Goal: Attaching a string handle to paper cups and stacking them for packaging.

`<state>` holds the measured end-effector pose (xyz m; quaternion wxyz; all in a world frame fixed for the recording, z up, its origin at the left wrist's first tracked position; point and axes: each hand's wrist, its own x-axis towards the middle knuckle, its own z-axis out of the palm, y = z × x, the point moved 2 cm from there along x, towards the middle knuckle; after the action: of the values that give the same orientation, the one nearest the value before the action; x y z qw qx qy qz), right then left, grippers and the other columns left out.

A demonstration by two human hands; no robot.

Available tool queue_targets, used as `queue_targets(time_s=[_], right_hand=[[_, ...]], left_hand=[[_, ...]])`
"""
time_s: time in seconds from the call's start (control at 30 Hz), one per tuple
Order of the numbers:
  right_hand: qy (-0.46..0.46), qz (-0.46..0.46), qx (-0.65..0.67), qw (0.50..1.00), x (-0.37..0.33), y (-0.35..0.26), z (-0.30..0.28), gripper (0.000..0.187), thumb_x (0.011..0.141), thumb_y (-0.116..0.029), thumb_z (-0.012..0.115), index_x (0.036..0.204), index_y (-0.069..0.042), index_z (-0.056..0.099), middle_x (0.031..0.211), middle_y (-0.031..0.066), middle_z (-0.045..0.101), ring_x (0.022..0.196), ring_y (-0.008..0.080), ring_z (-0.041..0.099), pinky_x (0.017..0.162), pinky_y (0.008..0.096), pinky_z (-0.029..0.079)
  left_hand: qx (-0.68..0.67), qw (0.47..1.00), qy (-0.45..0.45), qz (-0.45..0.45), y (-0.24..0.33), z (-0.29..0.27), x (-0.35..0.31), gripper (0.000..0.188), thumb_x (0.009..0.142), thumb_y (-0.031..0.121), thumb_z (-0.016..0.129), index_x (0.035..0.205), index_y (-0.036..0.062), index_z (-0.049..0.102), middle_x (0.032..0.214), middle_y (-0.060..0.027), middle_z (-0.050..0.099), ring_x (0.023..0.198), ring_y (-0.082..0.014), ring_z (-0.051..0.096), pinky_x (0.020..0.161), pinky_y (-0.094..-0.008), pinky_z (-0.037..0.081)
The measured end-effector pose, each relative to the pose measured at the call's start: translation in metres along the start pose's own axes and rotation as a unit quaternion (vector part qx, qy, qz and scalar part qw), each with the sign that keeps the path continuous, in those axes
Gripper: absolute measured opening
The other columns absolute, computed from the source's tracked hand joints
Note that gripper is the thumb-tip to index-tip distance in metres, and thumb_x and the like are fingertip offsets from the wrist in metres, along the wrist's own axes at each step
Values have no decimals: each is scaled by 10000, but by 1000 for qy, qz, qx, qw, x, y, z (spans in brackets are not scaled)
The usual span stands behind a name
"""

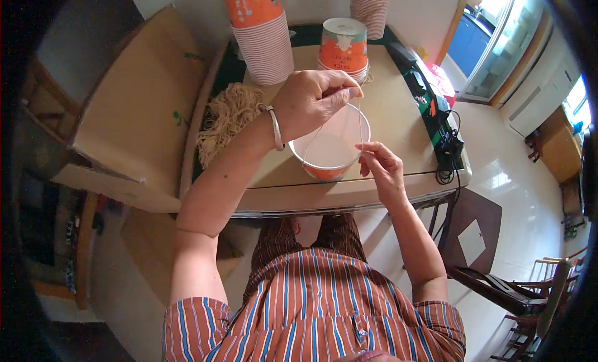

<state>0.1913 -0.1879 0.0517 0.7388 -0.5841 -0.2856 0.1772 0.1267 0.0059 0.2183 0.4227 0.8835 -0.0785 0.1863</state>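
Note:
A paper bucket [330, 151], white inside with orange on its outer side, stands mouth up near the table's front edge. My left hand [308, 100] is raised over it, thumb and forefinger pinching a thin beige cord [360, 122]. One length of this cord drops to the bucket's right rim, where the fingers of my right hand [385, 168] pinch it. Another length slants down across the mouth to the left rim. Whether the cord passes through holes in the rim is too small to tell. A heap of loose beige cords [230, 116] lies left of the bucket, behind my left forearm.
Behind the bucket stand a tall stack of orange buckets [261, 47], a shorter upside-down stack [344, 49] and a farther stack [369, 13]. A cardboard box [134, 113] adjoins the table's left side. Black cables [450, 151] lie along its right edge, near a dark chair [476, 222].

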Motion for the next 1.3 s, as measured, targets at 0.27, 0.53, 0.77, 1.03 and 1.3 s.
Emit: queue_targets(time_s=[0.27,0.53,0.77,1.03,1.3], right_hand=[[-9,8,-13,1000,3,-3,4,123,969,-65,625,1082,-32,659,828,-46,608,710,8,512,616,178,434],[44,2,-48,998,3,1,8,81,962,-85,631,1000,-23,666,786,-21,599,678,46,533,612,206,449],[52,-50,-34,997,-3,3,12,188,962,0,581,1103,-2,705,882,12,537,664,63,515,604,202,439],[41,-146,-152,977,-2,11,9,226,915,4,659,1126,-40,727,798,12,524,722,91,527,624,222,427],[23,-200,-193,960,8,6,9,238,874,47,677,1070,-68,748,795,33,553,726,117,534,627,245,427]], left_hand=[[-13,1000,-10,27,-6,5,6,170,992,138,569,1047,45,700,663,75,555,584,-4,476,517,-193,388],[-20,1000,-6,19,-3,6,2,163,988,125,565,1034,44,699,722,56,597,614,-14,509,545,-206,430],[-24,1000,6,-2,-5,3,-4,165,980,127,584,1039,38,710,780,29,636,644,-23,524,572,-220,454],[-43,998,34,7,-6,2,-2,162,981,132,593,1038,37,712,794,25,659,638,-22,526,572,-211,459],[64,992,61,91,12,-1,-4,131,952,103,623,998,20,714,894,-61,732,775,-90,659,695,-252,526]])
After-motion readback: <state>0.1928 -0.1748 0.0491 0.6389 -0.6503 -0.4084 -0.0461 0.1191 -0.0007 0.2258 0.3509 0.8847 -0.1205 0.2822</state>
